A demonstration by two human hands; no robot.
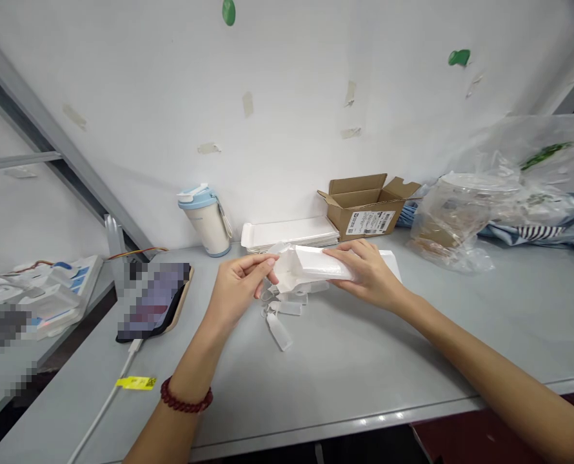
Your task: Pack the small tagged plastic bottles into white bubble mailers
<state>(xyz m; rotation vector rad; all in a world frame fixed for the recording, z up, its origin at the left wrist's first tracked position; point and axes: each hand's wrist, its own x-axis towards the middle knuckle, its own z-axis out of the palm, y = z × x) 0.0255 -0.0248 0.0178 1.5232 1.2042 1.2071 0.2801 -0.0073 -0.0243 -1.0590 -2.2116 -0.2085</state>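
My right hand (367,270) is wrapped round a narrow white paper box (316,263), held tilted just above the table. The box's left end stands open, with its flaps spread. At that end my left hand (241,283) is closed, thumb and fingers pinched at the edge of a flap. Beneath the box lie several small translucent white plastic pieces with ring loops (280,330), partly hidden by the box and hands. Behind them is a stack of flat white cartons (291,231).
An opened brown cardboard box (364,206) stands by the wall, near a plastic bag with a container (454,219). To the left are a lidded cup (207,222), a phone (156,303) on a charging cable (106,406), and a power strip (86,283).
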